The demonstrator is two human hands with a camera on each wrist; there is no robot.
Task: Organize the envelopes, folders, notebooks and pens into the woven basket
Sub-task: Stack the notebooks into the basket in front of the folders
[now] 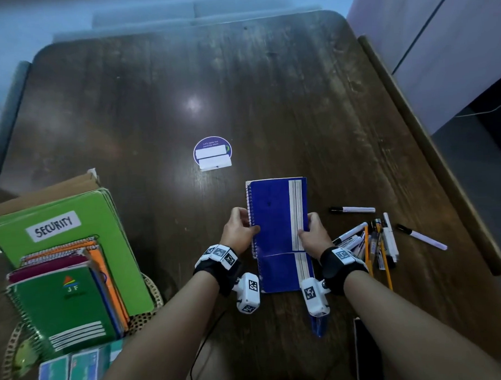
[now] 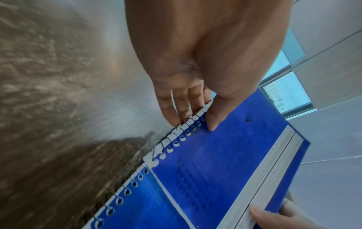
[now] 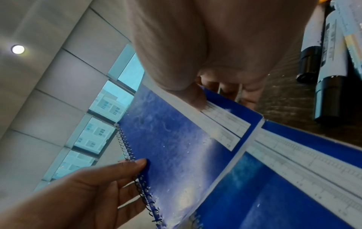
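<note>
Pinching blue notebooks [image 1: 275,214]: left hand [image 1: 239,228], right hand [image 1: 314,230] | pens [image 1: 370,242] beside right

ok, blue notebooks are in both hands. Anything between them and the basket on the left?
Nothing visible on the bare table between the blue notebooks, held by left hand and right hand, and the woven basket. The basket itself is crowded: green folder and spiral notebooks stand in it, so free space looks tight.
</note>
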